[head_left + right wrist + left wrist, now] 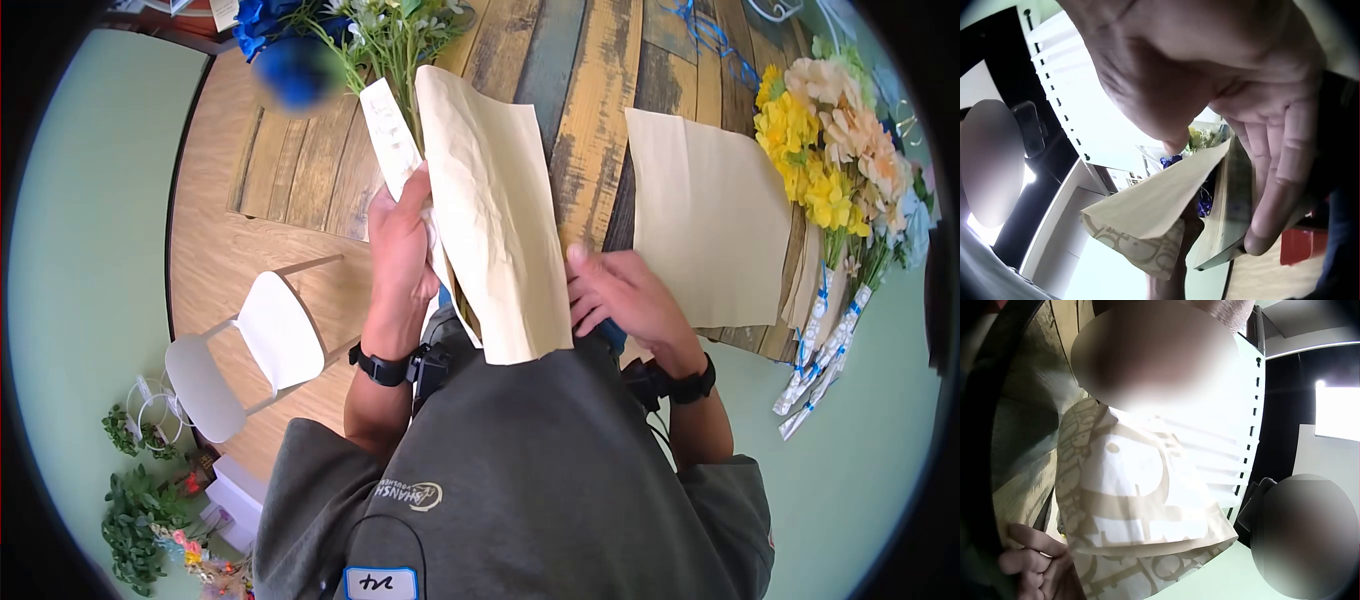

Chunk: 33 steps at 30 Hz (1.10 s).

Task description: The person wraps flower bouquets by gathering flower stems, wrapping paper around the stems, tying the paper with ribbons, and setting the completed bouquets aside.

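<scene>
My left hand point(400, 245) grips a bouquet of small white flowers point(415, 35) round its paper-covered lower part, thumb lying along the front. A cream sheet of wrapping paper point(490, 220) is folded over the stems, which it mostly hides. The paper's outer side point(1141, 519) carries a beige and white print in the left wrist view. Beside the sheet's right edge, my right hand point(625, 290) holds nothing, its fingers loosely bent. In the right wrist view those fingers point(1285, 169) hang apart from the paper.
On the wooden table point(580, 90) a second cream sheet point(710, 220) lies to the right. Beyond it rest yellow flowers point(825, 200) and peach flowers point(860, 130) with wrapped stems. Blue ribbon point(710, 35) lies at the back. A white chair point(280, 330) stands on the left.
</scene>
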{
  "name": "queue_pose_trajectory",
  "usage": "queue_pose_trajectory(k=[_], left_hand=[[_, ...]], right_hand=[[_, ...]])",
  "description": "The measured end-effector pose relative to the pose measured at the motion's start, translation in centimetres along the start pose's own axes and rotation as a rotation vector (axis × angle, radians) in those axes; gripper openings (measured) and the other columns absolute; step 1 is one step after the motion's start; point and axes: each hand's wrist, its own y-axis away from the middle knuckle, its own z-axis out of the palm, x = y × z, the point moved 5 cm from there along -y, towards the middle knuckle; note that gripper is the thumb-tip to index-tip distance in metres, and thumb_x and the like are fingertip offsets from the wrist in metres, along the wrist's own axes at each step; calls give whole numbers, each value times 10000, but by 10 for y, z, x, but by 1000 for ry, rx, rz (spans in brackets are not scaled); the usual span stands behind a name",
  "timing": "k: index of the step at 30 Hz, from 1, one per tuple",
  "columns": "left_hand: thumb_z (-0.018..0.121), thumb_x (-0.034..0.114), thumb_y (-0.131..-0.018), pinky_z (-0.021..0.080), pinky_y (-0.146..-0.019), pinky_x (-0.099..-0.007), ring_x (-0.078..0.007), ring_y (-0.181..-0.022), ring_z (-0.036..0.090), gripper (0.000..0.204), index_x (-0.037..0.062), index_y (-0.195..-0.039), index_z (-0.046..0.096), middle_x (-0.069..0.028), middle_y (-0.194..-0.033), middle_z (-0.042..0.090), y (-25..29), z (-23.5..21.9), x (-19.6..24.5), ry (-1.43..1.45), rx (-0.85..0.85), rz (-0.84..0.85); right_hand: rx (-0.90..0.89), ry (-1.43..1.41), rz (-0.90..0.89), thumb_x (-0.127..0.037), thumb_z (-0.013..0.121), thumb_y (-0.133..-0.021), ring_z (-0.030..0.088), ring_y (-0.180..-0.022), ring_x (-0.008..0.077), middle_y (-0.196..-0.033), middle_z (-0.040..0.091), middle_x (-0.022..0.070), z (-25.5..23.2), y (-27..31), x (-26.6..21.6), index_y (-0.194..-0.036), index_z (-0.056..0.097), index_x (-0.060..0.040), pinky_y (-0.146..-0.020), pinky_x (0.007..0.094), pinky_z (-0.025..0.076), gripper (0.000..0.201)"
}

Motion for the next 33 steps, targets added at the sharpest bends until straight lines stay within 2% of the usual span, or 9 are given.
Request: queue_pose_trajectory(k=[2,7,15,18,21,26,28,32,33], left_hand=[[540,150,-1004,603,-708,-316,-205,-847,712,341,-107,-1228,531,-167,-1052,682,0,-3,3,31,-6,-15],[528,147,-1008,565,-684,-283,-160,-801,687,296,-85,-1185,580,-130,-1011,687,1,-11,-4,-95,48,-51],[545,225,-983,427,-587,-292,-93,-652,521,299,-63,-965,620,-32,-723,597,-7,-18,-13,-836,89,231],[530,214,-981,445,-594,-333,-133,-626,539,301,-75,-966,614,-71,-685,599,-7,-11,-10,-922,114,248],[520,195,-968,475,-614,-377,-227,-632,603,298,-84,-1030,602,-155,-707,631,-10,-8,-8,-978,134,264],[496,158,-963,510,-662,-404,-313,-684,666,308,-91,-1124,581,-230,-778,664,-20,5,-22,-829,145,361],[498,145,-991,509,-743,-350,-182,-807,643,289,-80,-1134,611,-156,-897,698,-26,13,-29,-729,163,333],[490,142,-998,504,-757,-334,-166,-843,633,296,-91,-1140,604,-139,-948,696,-43,19,-43,-590,104,394],[491,147,-997,500,-756,-325,-157,-841,623,305,-99,-1140,599,-125,-947,687,-48,19,-49,-528,118,408]], right_hand=[[-37,-272,-67,-412,519,-1028,690,-825,146,-994,710,128,20,-7,5,-1203,618,73,-751,263,562,525],[96,-316,-236,-203,661,-966,654,-810,80,-984,713,66,28,-19,-15,-1165,645,70,-727,246,537,338],[378,234,-483,-154,702,-927,507,-629,6,-725,632,-46,9,23,-92,-946,709,46,-540,202,397,201],[384,601,-604,-178,727,-898,272,-549,39,-539,367,-59,9,28,-111,-666,522,10,-470,273,214,362],[400,660,-631,-199,733,-884,251,-547,65,-530,313,-17,12,25,-127,-641,423,-5,-468,295,214,439],[349,680,-730,-154,709,-871,267,-530,90,-524,322,26,31,28,-150,-660,456,16,-466,308,243,370],[336,662,-764,-109,685,-858,287,-515,118,-531,369,66,40,29,-157,-706,514,30,-466,314,265,268],[416,724,-814,-95,706,-899,502,-544,67,-603,573,-3,37,40,-165,-828,660,46,-544,220,413,164],[614,883,-1149,-75,688,-899,528,-555,114,-640,596,23,40,58,-168,-853,668,45,-547,235,428,130]])
